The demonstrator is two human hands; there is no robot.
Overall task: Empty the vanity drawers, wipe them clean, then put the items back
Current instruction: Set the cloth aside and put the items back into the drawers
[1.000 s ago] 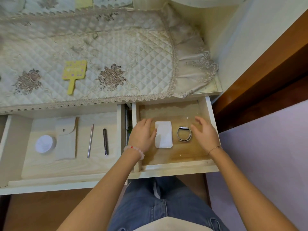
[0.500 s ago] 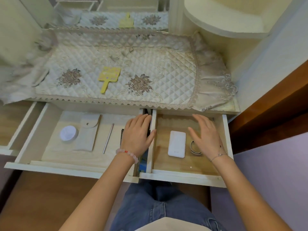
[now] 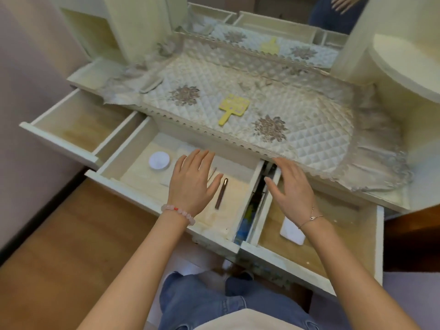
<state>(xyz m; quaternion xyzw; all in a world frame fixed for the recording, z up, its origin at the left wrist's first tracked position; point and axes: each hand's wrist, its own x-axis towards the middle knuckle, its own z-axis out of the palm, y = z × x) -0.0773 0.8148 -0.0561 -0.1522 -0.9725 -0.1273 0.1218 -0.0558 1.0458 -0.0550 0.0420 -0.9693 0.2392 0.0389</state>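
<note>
cloth point(image 3: 238, 96): cream quilted, brown florals | hand mirror point(image 3: 232, 108): yellow | drawers point(image 3: 142, 191): white

Cream vanity surface point(image 3: 88, 76), quilted lace-edged cloth point(image 3: 238, 91) spread over most of it, ends draping at both sides. Yellow paddle-shaped item point(image 3: 234, 108) flat on cloth, handle toward front edge. Three drawers pulled out below surface. Left drawer point(image 3: 59, 141): wood bottom showing. Middle drawer point(image 3: 133, 186): white round disc point(image 3: 159, 160) at left, dark pen point(image 3: 221, 194) toward right, both on pale bottom. Right drawer point(image 3: 378, 244): white flat rectangular case point(image 3: 291, 231) on wood bottom, partly hidden by forearm.
</note>
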